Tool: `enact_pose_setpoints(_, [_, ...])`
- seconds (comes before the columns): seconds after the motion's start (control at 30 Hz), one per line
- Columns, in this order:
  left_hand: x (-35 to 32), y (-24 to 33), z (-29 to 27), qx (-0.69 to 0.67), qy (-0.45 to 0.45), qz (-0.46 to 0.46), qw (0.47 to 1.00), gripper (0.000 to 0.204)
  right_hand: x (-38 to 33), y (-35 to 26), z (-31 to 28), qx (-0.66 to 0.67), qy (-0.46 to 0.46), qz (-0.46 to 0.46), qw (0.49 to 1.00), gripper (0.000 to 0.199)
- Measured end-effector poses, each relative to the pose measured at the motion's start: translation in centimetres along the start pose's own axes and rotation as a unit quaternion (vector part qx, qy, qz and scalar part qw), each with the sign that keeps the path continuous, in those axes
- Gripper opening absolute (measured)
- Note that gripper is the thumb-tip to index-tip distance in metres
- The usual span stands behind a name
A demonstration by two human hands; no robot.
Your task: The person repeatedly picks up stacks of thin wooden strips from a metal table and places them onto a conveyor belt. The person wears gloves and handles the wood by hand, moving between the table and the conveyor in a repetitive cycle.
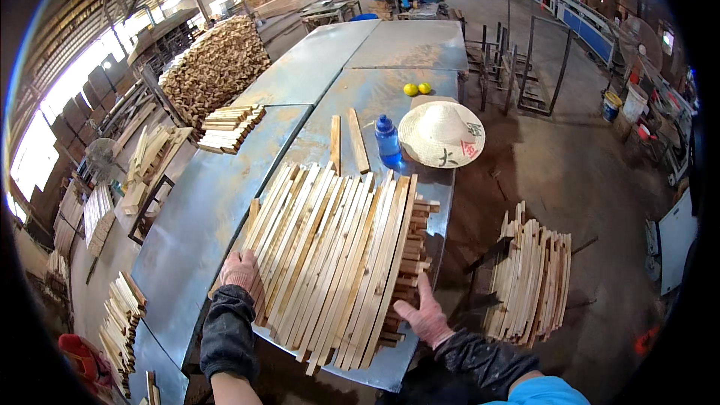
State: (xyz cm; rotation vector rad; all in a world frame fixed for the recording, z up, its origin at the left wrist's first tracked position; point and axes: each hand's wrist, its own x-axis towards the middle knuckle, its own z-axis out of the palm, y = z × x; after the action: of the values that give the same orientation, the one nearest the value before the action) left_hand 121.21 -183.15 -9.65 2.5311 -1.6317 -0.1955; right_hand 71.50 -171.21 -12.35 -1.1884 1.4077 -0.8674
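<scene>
We press our left hand (241, 274), in a pinkish work glove with a dark sleeve cover, flat and open against the left flank of the big stack of pale, thin sawn wooden slats (337, 255) at the lower centre of the frame, fingers spread along the outermost slat rather than closed around anything. Our right hand (426, 317), gloved the same way, lies open too, its palm against the stack's lower right corner where the slat ends stick out unevenly. The stack sits on the near end of the long grey sheet-metal workbench (202, 217), several layers deep, the top slats fanned slightly and overhanging the bench's front edge. We judge each slat light and stiff but splintery and easy to slide; the whole stack is heavy and loose, so it is best squeezed from both long sides near the middle, or taken a few slats at a time. Just above the stack lie two loose short wooden slats (346, 142), then a blue plastic water bottle (388, 141), a wide pale woven straw hat (441, 133) and two small yellow-green round fruits (417, 89). At the lower right a second bundle of slats (529, 285) rests on the dirt floor, and at the upper left stands a tall pile of stacked wood blocks (214, 67).
</scene>
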Motion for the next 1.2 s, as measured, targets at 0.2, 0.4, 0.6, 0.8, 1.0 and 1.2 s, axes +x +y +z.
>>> enact_pose_setpoints(0.2, [-4.0, 5.8, -4.2, -0.101, 0.016, -0.135, 0.986, 0.061, 0.6, 1.0, 1.6, -0.020, 0.023, 0.018, 0.999, 0.110])
enact_pose_setpoints(0.4, [-9.8, 3.5, -2.3, -0.078, -0.018, -0.026, 0.996, 0.055, 2.5, 1.6, -0.3, 0.138, 0.045, -0.008, 0.989, 0.099])
enact_pose_setpoints(0.6, [-13.2, 1.7, -1.1, -0.115, -0.062, 0.039, 0.991, 0.050, 3.9, -0.3, -6.7, 0.245, -0.065, 0.096, 0.963, 0.071])
enact_pose_setpoints(0.8, [-10.7, 1.5, 2.8, 0.003, -0.074, 0.125, 0.989, 0.058, 6.1, -0.1, -6.6, 0.226, -0.082, 0.184, 0.953, 0.056])
enact_pose_setpoints(1.0, [-11.7, 2.2, 1.0, -0.608, -0.168, -0.007, 0.776, 0.064, 6.3, -0.8, -5.4, 0.221, -0.088, 0.168, 0.956, 0.043])
enact_pose_setpoints(1.2, [-13.2, 5.6, -2.7, -0.646, -0.229, -0.087, 0.723, 0.066, 5.6, -1.0, -5.8, 0.263, -0.114, 0.146, 0.947, 0.044])
